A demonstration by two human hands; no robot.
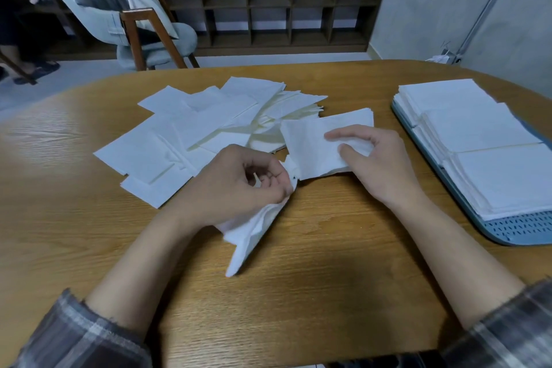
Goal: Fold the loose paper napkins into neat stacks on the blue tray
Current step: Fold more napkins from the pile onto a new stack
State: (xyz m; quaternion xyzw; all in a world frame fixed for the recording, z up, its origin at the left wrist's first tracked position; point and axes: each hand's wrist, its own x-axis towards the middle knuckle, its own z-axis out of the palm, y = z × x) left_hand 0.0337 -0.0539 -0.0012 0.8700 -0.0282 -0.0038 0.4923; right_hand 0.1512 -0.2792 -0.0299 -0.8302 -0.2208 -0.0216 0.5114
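Left hand (239, 185) curled round soft white paper napkin (310, 149). Crumpled end droops below the fist toward table (328, 278). Right hand (376, 164) pinches flatter end between thumb and fingers. Napkin over table middle. Table is wood, grainy, rounded far edge. Loose pile (194, 128) of thin flat squares, messy, overlapping, toward far edge, left of middle. Blue tray (513, 230), plastic, tiny holes, rounded corner, at right edge. Folded stacks (478, 128) on it, square, neat, touching side by side.
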